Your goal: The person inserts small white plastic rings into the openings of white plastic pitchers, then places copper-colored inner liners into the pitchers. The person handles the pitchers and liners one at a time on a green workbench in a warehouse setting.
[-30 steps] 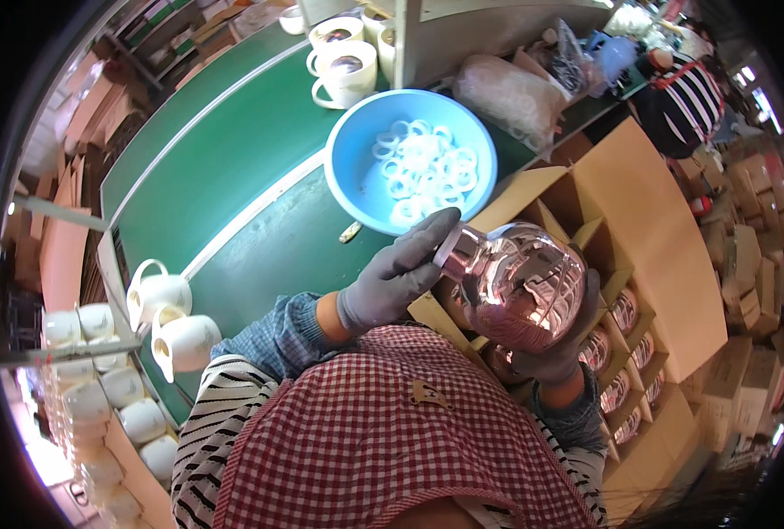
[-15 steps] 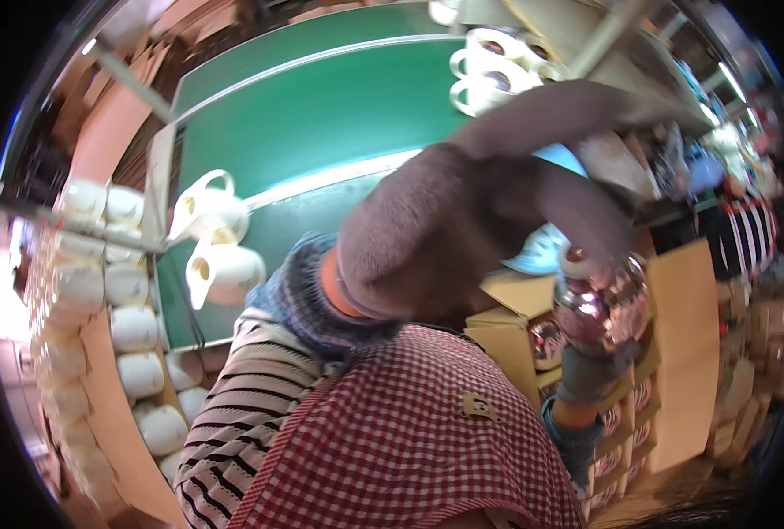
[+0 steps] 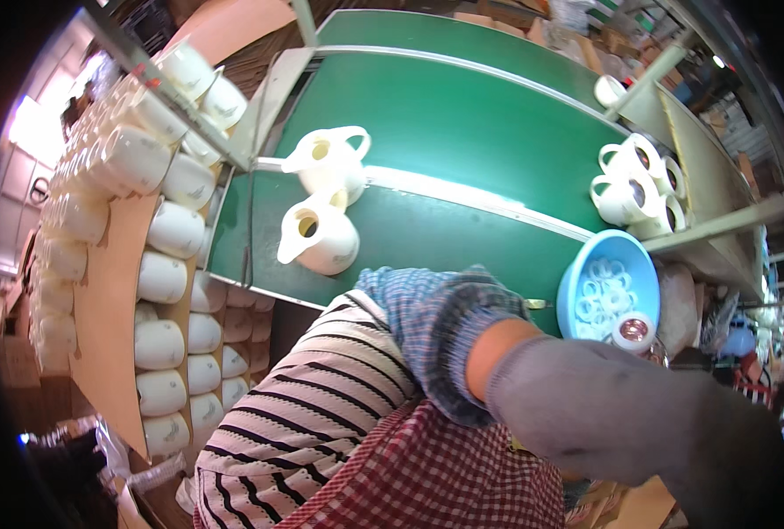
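Green belt [image 3: 462, 132], gloved hand [image 3: 612, 414] beside blue bowl [image 3: 573, 295]

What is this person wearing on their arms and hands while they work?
The left hand is covered by a grey knitted glove that fills the lower right of the view. Above its orange cuff sits a blue-and-white checked sleeve cover, pulled over a black-and-white striped sleeve. A red-and-white checked apron hangs below. The right hand is out of view.
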Demonstrator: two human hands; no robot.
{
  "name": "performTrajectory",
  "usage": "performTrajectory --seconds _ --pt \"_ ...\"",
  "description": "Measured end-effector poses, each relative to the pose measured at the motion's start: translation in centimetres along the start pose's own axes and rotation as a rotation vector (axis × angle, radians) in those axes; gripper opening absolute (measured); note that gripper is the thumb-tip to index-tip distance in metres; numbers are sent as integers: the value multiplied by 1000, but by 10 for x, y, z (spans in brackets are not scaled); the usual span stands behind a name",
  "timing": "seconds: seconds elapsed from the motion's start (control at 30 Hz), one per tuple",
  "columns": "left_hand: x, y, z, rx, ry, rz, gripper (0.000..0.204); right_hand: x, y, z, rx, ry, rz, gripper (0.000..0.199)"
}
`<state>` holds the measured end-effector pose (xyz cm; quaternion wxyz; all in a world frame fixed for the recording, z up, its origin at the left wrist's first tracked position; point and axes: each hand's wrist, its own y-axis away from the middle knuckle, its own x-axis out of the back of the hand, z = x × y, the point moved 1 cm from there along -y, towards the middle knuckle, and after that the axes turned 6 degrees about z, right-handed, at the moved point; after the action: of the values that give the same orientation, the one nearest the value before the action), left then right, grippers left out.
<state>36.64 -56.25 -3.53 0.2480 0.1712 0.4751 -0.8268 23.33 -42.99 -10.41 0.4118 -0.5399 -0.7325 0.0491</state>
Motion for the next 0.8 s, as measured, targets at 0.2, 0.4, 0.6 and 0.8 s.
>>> performTrajectory --seconds 0.2,0.4,0.6,0.8 --pt "-14 10 12 23 70 -53 65 -10 -6 -17 173 327 -32 23" --pt "-22 48 46 127 143 -105 63 -18 -14 -42 379 583 -20 17" --pt "64 211 222 637 -1845 1229 63 -24 43 26 1010 3062 6 57" --pt "56 374 280 1637 -2098 1722 117 -31 50 36 1724 3888 310 73"
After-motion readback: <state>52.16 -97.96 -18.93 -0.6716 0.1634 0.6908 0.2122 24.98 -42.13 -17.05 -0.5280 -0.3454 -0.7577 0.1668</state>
